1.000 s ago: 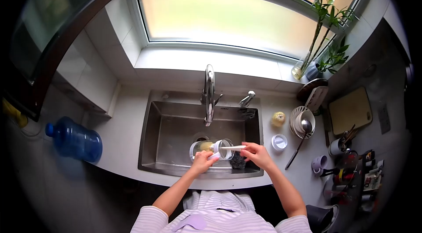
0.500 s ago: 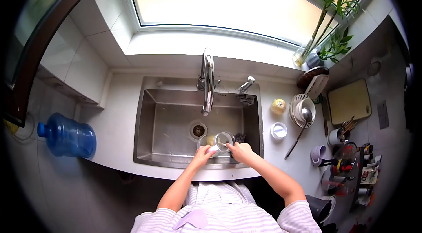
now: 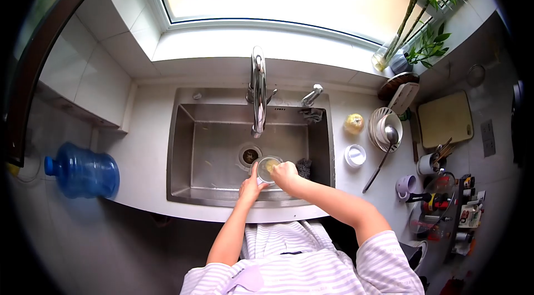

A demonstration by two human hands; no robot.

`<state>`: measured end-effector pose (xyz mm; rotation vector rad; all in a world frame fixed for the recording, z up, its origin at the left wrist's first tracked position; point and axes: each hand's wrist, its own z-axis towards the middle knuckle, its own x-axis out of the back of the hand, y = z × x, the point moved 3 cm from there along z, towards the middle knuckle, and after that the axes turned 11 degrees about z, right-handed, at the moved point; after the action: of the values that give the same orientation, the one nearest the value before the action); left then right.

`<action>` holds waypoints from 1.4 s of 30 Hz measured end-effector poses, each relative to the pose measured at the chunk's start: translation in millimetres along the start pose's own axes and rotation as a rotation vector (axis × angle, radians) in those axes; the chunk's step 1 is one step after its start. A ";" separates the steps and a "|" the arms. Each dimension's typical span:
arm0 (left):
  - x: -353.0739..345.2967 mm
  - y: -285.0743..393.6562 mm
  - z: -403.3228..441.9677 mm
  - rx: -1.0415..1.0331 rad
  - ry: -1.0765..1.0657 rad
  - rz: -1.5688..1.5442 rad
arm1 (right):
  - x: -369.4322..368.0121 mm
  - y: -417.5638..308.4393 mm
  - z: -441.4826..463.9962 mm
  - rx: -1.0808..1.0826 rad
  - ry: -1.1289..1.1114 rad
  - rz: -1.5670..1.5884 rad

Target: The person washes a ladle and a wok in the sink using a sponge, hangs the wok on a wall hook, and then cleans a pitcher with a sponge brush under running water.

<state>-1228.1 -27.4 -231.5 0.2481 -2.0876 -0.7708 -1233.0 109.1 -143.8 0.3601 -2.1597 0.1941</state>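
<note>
Over the front of the steel sink [image 3: 222, 192], my left hand [image 3: 250, 189] grips the near-left side of a clear round container [image 3: 267, 178], thumb and fingers against its wall. My right hand [image 3: 286, 177] is closed at the container's right side, with its fingertips over the opening. Something pale yellow [image 3: 271, 166] shows inside, next to those fingertips; whether the right hand holds it I cannot tell. A dark scouring pad [image 3: 303, 168] lies in the sink just right of my right hand.
The tall faucet [image 3: 258, 94] arches over the sink. On the right counter are a wrapped yellow fruit [image 3: 354, 123], a small white tub [image 3: 355, 156], stacked bowls [image 3: 384, 126] and a ladle [image 3: 378, 170]. A blue water bottle [image 3: 86, 170] lies at the left.
The clear container, earlier tilted between both hands, now sits with its opening facing up. My right hand has moved left and over its rim. The view has shifted slightly.
</note>
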 end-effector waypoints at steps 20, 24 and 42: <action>-8.9 -2.2 2.1 0.000 0.005 0.194 | 21.1 -2.5 6.5 -0.023 0.107 0.235; -7.1 1.0 0.0 -0.066 0.050 0.213 | 21.8 3.3 17.0 -0.034 0.090 0.254; -9.3 0.1 -1.0 -0.080 0.063 0.232 | 21.1 4.8 22.4 0.065 0.164 0.286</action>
<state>-1221.7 -23.6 -237.3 -0.0143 -1.9786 -0.6950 -1263.4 103.7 -139.4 0.0667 -2.0383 0.4410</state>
